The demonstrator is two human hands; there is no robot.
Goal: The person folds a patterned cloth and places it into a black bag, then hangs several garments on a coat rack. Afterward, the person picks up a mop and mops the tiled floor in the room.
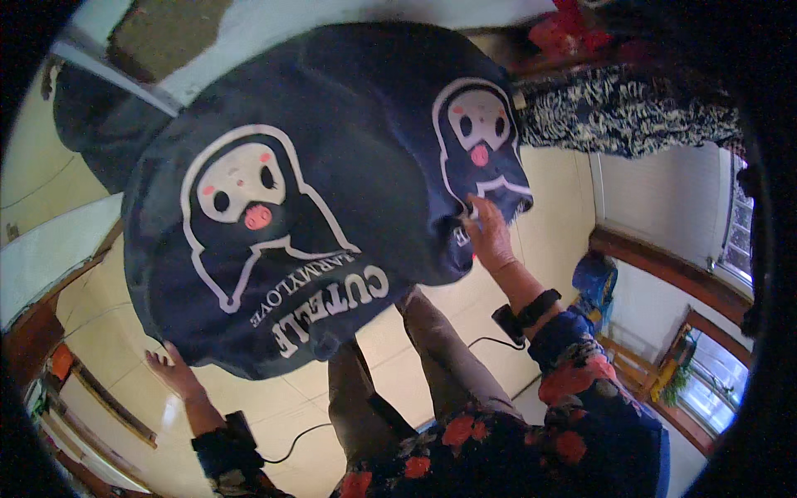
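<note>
A large dark cloth [367, 137] spreads out in front of me, rounded along its far edge. It bears two cartoon hooded faces and white lettering. My right hand [492, 239] pinches the cloth near its right edge, where the fabric bunches into folds. At the lower left edge is my left hand [174, 373], its visible fingers apart. Cloth hides part of this hand, so whether it grips the edge is unclear. What lies beneath the cloth is hidden.
Below is a pale tiled floor [311, 380]. Dark, white-flecked fabric [622, 112] hangs at the upper right. Wood-framed windows [710, 367] and a blue object [594, 280] are on the right. Black cables [299, 436] run from bands on both wrists. A wooden-edged piece [112, 398] stands at the lower left.
</note>
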